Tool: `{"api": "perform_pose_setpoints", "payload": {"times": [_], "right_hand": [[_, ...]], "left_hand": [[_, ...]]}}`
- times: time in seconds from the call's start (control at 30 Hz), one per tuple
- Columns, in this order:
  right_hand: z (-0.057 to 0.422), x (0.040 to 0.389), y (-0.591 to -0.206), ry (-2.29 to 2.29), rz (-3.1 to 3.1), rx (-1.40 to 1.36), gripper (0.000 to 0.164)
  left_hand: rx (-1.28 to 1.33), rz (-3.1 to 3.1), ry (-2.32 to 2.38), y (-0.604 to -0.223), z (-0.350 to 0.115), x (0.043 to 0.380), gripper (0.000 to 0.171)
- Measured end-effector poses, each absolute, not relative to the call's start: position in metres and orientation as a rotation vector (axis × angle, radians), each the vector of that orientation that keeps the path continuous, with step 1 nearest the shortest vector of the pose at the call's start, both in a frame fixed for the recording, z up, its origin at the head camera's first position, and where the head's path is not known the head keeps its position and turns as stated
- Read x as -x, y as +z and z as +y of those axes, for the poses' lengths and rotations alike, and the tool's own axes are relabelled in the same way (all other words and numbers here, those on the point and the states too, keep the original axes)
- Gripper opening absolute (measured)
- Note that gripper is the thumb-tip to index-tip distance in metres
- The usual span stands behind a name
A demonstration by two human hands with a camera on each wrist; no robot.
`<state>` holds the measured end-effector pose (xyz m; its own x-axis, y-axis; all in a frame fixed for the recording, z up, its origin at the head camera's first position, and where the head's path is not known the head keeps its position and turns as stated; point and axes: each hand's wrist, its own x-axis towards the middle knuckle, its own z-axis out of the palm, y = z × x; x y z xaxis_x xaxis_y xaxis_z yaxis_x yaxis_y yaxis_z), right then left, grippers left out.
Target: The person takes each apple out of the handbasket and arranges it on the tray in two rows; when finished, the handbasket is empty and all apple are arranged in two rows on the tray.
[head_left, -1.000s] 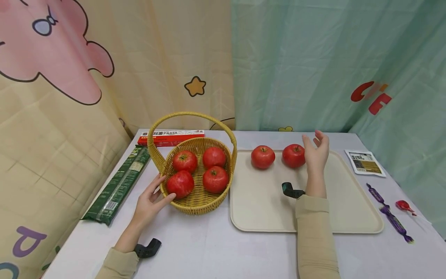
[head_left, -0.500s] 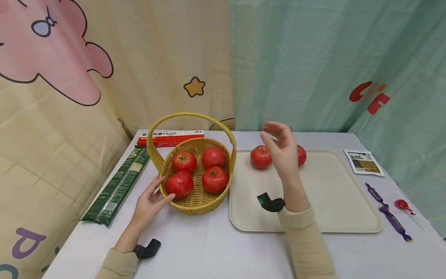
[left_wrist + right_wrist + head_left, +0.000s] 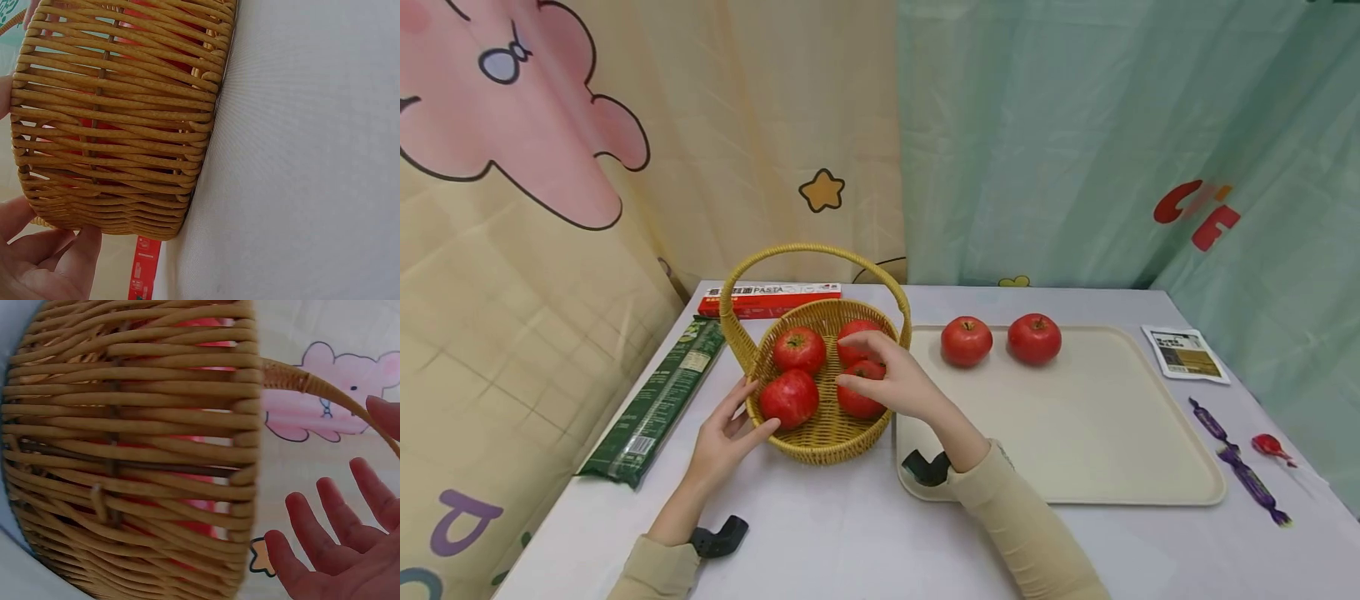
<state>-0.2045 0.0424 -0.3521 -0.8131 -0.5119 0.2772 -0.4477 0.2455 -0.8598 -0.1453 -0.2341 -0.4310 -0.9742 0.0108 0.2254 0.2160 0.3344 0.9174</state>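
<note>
A yellow wicker basket point(image 3: 827, 450) with a tall arched handle stands on the table with several red apples point(image 3: 788, 398) in it. My left hand point(image 3: 718, 442) holds its near left side, thumb and fingertips at the rim; in the left wrist view bent fingers point(image 3: 84, 256) meet the woven wall. Over the basket's right side hovers my right hand point(image 3: 898, 379), thumb and fingers apart, partly covering two apples. Its spread fingers point(image 3: 306, 528) show nothing held in the right wrist view. Two more red apples point(image 3: 966, 341) sit at the back left of the beige tray point(image 3: 1075, 450).
Left of the basket lies a green pasta packet point(image 3: 658, 400); a red and white pasta box point(image 3: 767, 302) is behind it. Right of the tray are a white sachet point(image 3: 1186, 353), purple wrapped candies point(image 3: 1247, 475) and a red lollipop point(image 3: 1270, 445). Curtains hang behind the table.
My right hand has swung left from beside the apples on the tray to above the basket, uncovering the right-hand apple on the tray. My left hand stays at the basket.
</note>
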Motion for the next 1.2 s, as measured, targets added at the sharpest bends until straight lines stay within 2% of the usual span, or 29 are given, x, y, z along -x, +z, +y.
{"api": "perform_pose_setpoints", "payload": {"times": [0.23,0.37,0.87,1.03,1.2], "right_hand": [[0.031,0.216,-0.375,-1.429,2.530,0.879,0.050],[0.027,0.219,-0.383,-1.343,2.550,0.940,0.054],[0.017,0.209,-0.387,-0.809,2.718,1.002,0.064],[0.018,0.208,-0.385,-0.873,2.720,0.988,0.067],[0.035,0.204,-0.364,-1.070,2.652,0.986,0.063]], "left_hand": [[0.233,-2.402,-1.704,-0.433,-0.235,0.145,0.064],[0.237,-2.394,-1.710,-0.432,-0.234,0.146,0.064],[0.231,-2.397,-1.719,-0.432,-0.234,0.147,0.063],[0.232,-2.393,-1.719,-0.432,-0.234,0.147,0.064],[0.230,-2.400,-1.710,-0.432,-0.234,0.146,0.064]]}}
